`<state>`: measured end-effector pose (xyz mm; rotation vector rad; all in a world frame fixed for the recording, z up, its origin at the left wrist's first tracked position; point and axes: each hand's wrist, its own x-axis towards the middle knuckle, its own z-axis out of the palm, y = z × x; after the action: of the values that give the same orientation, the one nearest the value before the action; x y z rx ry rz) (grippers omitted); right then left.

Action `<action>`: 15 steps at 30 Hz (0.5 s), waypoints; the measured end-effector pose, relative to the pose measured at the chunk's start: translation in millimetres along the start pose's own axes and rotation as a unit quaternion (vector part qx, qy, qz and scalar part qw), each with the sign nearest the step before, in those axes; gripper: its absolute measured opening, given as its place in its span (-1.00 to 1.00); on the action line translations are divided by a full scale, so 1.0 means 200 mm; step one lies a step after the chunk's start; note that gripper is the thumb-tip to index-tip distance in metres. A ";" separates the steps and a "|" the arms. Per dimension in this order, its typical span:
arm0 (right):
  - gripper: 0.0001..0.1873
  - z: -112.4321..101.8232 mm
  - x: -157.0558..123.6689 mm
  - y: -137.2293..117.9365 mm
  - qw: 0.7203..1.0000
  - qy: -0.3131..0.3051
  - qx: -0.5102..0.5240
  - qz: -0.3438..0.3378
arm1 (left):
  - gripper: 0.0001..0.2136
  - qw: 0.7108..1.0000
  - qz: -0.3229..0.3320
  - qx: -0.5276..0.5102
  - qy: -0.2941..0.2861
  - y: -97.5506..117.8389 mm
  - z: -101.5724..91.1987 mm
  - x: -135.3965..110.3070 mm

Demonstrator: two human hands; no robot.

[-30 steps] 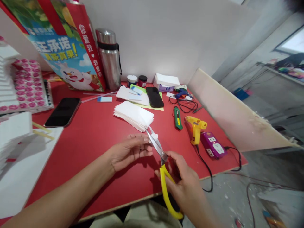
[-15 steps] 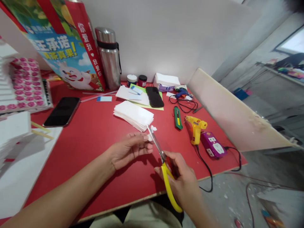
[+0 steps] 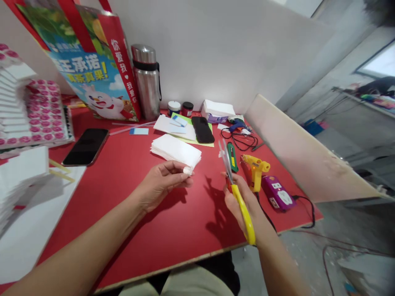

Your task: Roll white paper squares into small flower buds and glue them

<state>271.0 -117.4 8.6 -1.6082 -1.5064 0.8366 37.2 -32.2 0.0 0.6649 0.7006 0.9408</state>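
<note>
Left fingers (image 3: pixel 180 174) pinch a white scrap (image 3: pixel 187 170).

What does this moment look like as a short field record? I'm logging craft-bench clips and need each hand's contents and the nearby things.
left hand: fingers pinch a small white piece
right hand: grips yellow-handled scissors, blades up and apart from the white piece
nearest stack: white paper stack just beyond the left hand
right of scissors: green utility knife, yellow glue gun, purple power strip
surface: red table
left side: black phone
back: steel flask
</note>
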 end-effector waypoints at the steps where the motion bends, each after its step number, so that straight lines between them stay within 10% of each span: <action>1: -0.42 -0.01 0.00 -0.01 0.999 -0.006 -0.037 -0.011 | -0.76 1.000 0.017 0.015 0.006 0.00 -0.01 0.00; 15: -0.19 0.02 0.01 0.06 0.948 -0.020 -0.265 -0.175 | -0.80 0.996 0.077 0.030 -0.037 0.01 -0.04 0.01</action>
<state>273.2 -115.2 -2.9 -1.6119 -2.0920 0.2739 31.2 -28.3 -3.0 0.8118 0.6189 1.0342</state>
